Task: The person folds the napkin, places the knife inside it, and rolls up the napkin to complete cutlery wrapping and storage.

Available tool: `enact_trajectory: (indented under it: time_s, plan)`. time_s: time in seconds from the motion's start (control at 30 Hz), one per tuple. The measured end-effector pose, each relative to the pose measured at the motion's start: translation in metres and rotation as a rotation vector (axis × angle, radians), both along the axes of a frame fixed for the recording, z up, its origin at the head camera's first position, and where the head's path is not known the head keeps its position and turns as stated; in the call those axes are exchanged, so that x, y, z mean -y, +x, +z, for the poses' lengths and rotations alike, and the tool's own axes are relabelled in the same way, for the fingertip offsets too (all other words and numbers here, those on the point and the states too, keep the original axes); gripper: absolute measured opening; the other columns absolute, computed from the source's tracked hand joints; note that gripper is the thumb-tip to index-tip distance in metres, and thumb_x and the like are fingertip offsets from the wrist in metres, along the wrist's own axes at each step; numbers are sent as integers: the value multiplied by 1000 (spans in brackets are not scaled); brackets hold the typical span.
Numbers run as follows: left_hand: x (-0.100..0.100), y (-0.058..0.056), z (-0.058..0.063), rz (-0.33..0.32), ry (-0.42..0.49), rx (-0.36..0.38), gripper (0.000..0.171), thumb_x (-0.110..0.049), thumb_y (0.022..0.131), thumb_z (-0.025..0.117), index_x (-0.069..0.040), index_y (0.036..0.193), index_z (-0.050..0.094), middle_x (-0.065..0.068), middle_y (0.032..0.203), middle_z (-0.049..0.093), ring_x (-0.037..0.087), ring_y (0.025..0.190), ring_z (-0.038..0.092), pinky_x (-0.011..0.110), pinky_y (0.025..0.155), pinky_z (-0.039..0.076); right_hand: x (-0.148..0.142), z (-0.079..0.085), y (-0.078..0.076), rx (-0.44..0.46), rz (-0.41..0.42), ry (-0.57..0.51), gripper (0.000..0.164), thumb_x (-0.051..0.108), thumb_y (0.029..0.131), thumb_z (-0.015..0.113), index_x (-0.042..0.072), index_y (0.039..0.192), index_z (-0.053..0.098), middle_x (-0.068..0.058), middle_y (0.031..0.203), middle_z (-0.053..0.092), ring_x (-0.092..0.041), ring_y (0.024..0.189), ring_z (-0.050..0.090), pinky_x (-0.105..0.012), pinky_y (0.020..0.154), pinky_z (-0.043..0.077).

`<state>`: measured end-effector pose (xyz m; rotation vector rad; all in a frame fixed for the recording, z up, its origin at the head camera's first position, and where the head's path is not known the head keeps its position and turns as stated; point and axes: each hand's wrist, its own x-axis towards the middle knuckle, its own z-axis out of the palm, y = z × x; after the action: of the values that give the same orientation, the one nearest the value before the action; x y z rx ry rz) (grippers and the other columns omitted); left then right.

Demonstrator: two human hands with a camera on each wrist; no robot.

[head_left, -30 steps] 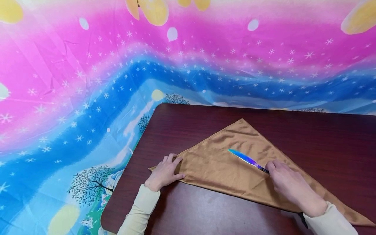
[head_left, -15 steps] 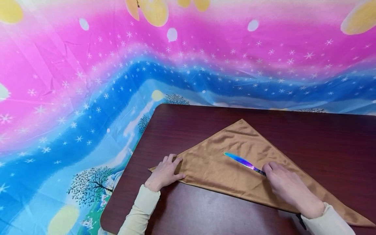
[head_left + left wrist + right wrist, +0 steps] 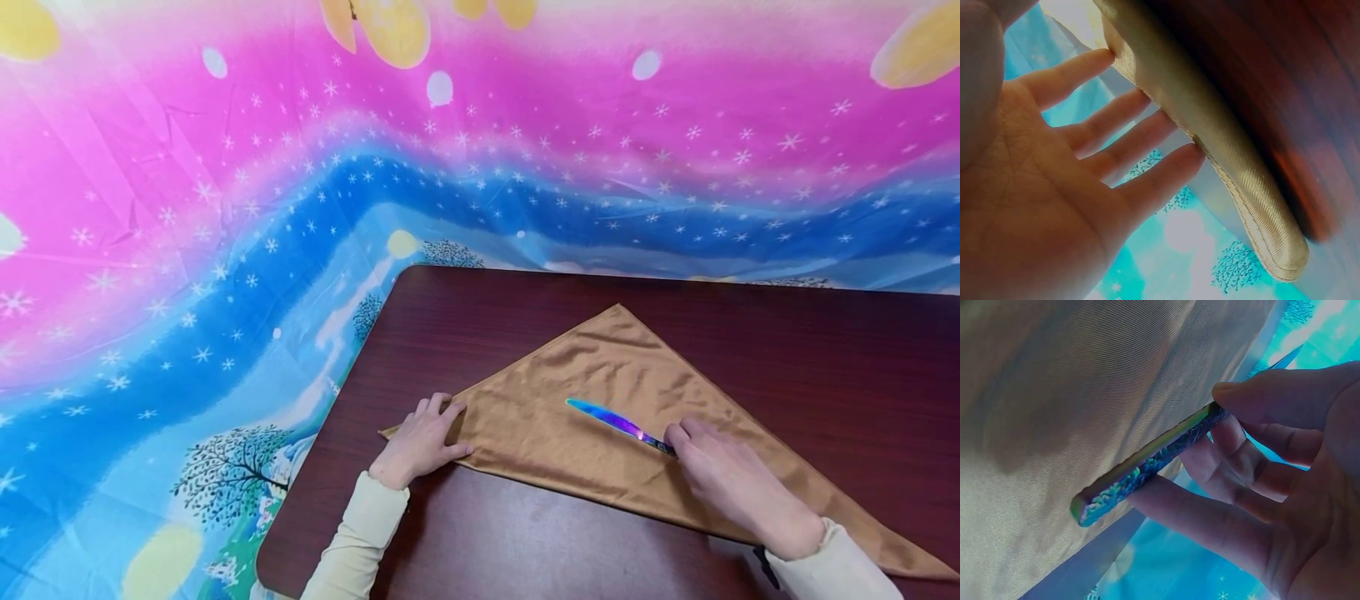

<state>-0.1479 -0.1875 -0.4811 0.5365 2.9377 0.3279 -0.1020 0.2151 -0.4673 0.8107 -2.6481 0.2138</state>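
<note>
A golden-brown cloth napkin (image 3: 547,417), folded into a triangle, lies with its peak pointing away from me. My left hand (image 3: 422,440) rests on its left corner, fingers spread; in the left wrist view the fingertips (image 3: 1190,156) touch the napkin's edge (image 3: 1210,119). My right hand (image 3: 738,483) holds a table knife (image 3: 615,419) with a shiny rainbow blade over the napkin's middle, tip towards the left. Thumb and fingers pinch its patterned handle (image 3: 1141,469) in the right wrist view. Whether the blade touches the cloth I cannot tell.
The dark red-brown wooden table (image 3: 480,317) has a rounded far left corner. Behind and left of it hangs a pink and blue backdrop cloth (image 3: 450,167) with snowflakes and trees. The napkin's right corner reaches the right edge of the head view.
My right hand has moved the knife a little to the left and nearer to me over the napkin. The left hand and the napkin have stayed in place.
</note>
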Motion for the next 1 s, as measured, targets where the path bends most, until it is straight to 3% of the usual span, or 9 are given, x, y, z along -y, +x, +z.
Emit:
enact_trajectory:
  time_s: [0.27,1.0]
  plan:
    - [-1,1,1,4,-2,1,67,-44,84,71,-11,139,50,15,135,48,34,118,49,53,90,47,5,6,3,119,-50,55,21,-4,77,60,13,78,48,4,72,42,-10,60,43,-24,46,32]
    - [-1,1,3,1,2,7,66,-44,85,70,-11,139,50,15,135,48,34,118,49,52,90,48,16,1,8,108,-5,52,22,-4,74,61,15,75,49,7,72,43,-12,61,48,-28,46,38]
